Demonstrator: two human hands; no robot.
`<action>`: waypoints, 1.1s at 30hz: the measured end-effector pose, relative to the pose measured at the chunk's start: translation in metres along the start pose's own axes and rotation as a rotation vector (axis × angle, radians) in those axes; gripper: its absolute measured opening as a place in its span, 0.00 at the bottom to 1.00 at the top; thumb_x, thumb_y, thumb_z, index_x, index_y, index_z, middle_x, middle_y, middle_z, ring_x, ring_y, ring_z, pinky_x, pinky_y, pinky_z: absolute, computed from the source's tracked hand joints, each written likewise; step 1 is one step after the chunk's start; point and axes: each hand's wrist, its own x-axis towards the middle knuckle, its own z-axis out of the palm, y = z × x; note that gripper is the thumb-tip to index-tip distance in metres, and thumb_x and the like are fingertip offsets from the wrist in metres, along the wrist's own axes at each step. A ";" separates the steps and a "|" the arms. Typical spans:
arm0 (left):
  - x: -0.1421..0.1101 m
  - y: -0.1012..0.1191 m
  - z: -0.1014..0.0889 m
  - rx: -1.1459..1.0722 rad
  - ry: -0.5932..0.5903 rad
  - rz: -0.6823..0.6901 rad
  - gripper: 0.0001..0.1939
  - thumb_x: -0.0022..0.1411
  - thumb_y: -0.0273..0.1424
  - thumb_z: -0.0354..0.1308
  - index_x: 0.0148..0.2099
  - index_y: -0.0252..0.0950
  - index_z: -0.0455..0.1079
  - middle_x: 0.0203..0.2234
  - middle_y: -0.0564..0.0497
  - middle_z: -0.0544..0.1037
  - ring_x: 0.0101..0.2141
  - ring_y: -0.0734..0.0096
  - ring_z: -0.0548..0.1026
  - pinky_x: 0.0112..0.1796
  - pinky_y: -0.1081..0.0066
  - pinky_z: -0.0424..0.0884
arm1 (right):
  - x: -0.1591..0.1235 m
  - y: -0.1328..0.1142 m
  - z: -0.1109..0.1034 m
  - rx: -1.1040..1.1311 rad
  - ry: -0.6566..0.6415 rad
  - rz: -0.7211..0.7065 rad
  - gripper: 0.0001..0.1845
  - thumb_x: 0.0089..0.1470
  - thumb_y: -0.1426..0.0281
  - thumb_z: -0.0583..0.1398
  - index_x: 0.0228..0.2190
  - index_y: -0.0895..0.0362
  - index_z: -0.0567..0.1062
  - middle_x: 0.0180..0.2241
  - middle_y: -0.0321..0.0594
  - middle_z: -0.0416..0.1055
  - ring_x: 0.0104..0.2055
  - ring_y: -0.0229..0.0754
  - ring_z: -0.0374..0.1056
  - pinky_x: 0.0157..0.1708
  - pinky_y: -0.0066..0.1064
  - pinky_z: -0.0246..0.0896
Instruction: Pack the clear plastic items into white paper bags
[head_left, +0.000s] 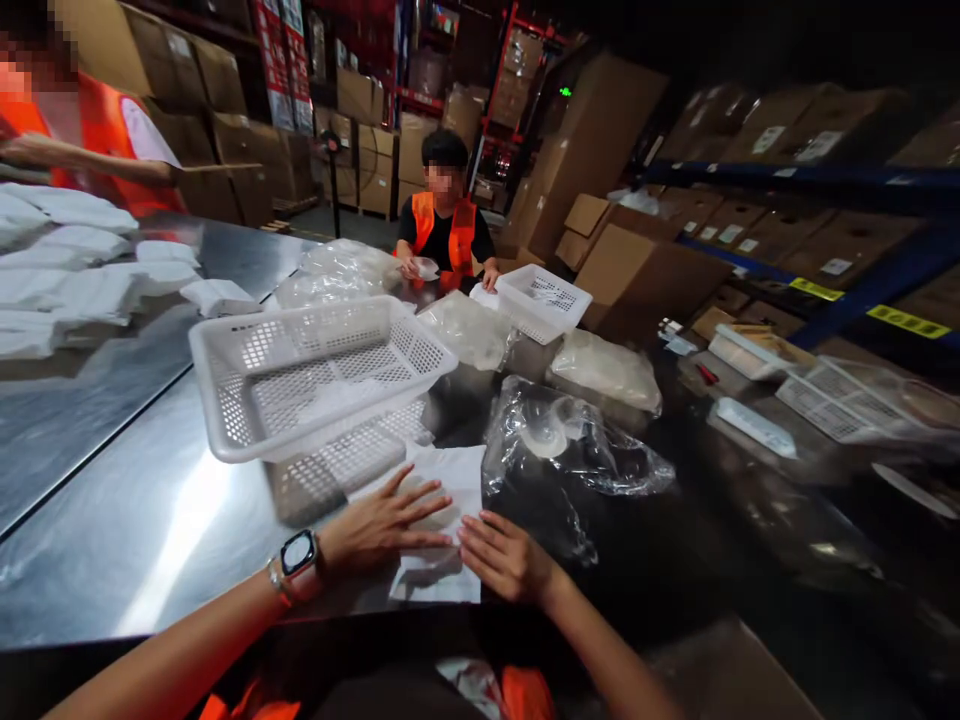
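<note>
A white sheet or flat bag (442,575), paper-like and creased, lies on the metal table near its front edge. My left hand (401,520), with a watch on the wrist, rests on it palm down, fingers spread. At the sheet's right edge lie the fingers of my right hand (506,560), stretched out side by side; its thumb is hidden. Just beyond my left hand stands a white perforated plastic basket (322,440), propped at a tilt, with some white material in the bottom. Right of the sheet lies a crumpled clear plastic bag (577,440).
White bundles (67,285) are piled at the left. Filled plastic bags (607,370) and a smaller basket (544,300) stand farther back. A co-worker in an orange vest (457,230) sits opposite, another person (97,150) is at left. Shelves with boxes (810,240) rise at right.
</note>
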 end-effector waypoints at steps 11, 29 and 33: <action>-0.023 0.022 -0.008 0.106 0.095 0.151 0.18 0.72 0.30 0.51 0.62 0.40 0.68 0.59 0.49 0.73 0.63 0.63 0.65 0.67 0.54 0.54 | -0.031 -0.014 0.002 0.121 0.017 0.190 0.17 0.66 0.79 0.50 0.44 0.62 0.78 0.44 0.49 0.80 0.57 0.46 0.70 0.54 0.41 0.73; -0.032 0.040 0.002 -0.357 0.291 -0.234 0.17 0.70 0.21 0.43 0.50 0.39 0.70 0.47 0.51 0.82 0.50 0.72 0.78 0.66 0.61 0.59 | -0.024 -0.021 -0.004 0.435 0.123 0.544 0.21 0.66 0.73 0.48 0.52 0.56 0.76 0.45 0.46 0.80 0.49 0.47 0.76 0.50 0.40 0.73; -0.021 0.054 0.018 -0.387 0.487 -0.611 0.14 0.71 0.31 0.44 0.40 0.40 0.72 0.31 0.51 0.82 0.35 0.66 0.80 0.43 0.66 0.78 | -0.011 -0.037 0.003 0.519 0.224 0.953 0.21 0.69 0.62 0.50 0.36 0.53 0.82 0.32 0.42 0.81 0.34 0.46 0.78 0.36 0.34 0.74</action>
